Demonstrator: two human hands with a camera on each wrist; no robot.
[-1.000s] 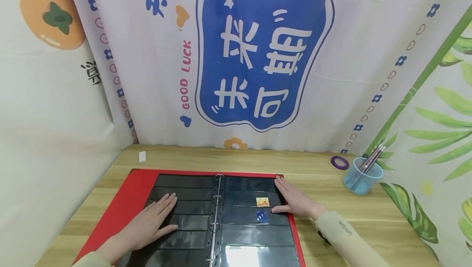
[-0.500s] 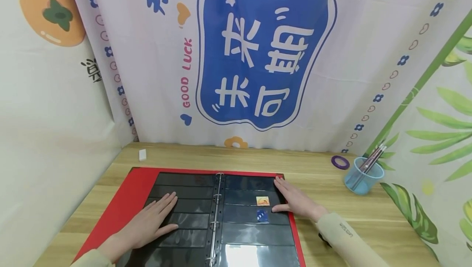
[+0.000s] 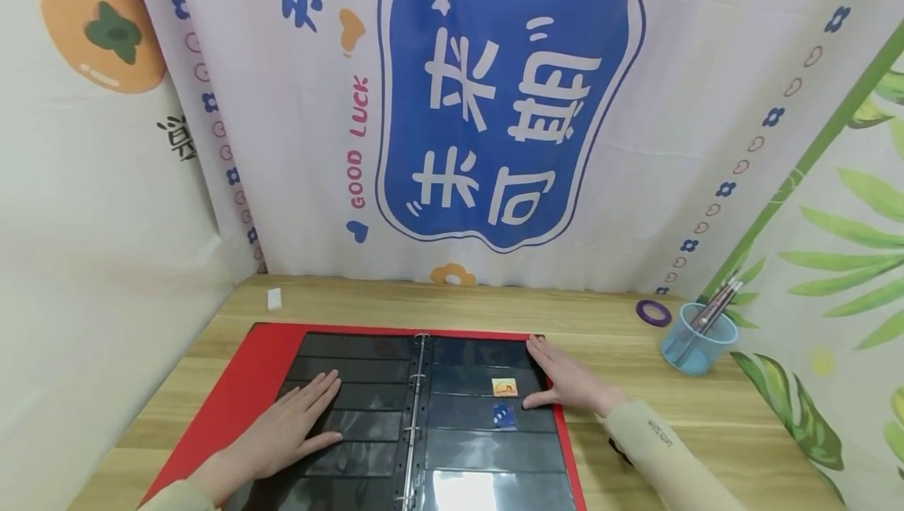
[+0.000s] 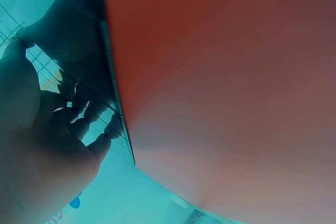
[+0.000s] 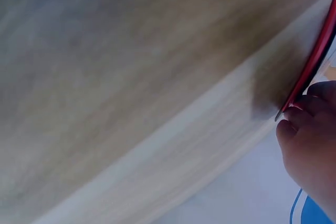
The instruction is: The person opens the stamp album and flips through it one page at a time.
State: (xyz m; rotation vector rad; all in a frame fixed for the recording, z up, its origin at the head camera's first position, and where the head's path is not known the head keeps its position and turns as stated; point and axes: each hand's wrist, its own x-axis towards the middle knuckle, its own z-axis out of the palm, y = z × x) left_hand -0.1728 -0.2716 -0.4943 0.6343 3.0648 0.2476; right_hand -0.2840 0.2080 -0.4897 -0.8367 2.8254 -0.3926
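Head view: our album point(image 3: 261, 366) lies open astride its ring spine point(image 3: 417, 397); left of that, our left hand point(image 3: 289, 425) rests, fingers together; right of it, our right hand point(image 3: 570, 377), thumb spread, beside two small cards point(image 3: 504, 417).

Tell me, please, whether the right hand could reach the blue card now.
Probably yes: the right hand rests on the open binder, thumb near the blue card with nothing visible between them, though it may be tucked in.
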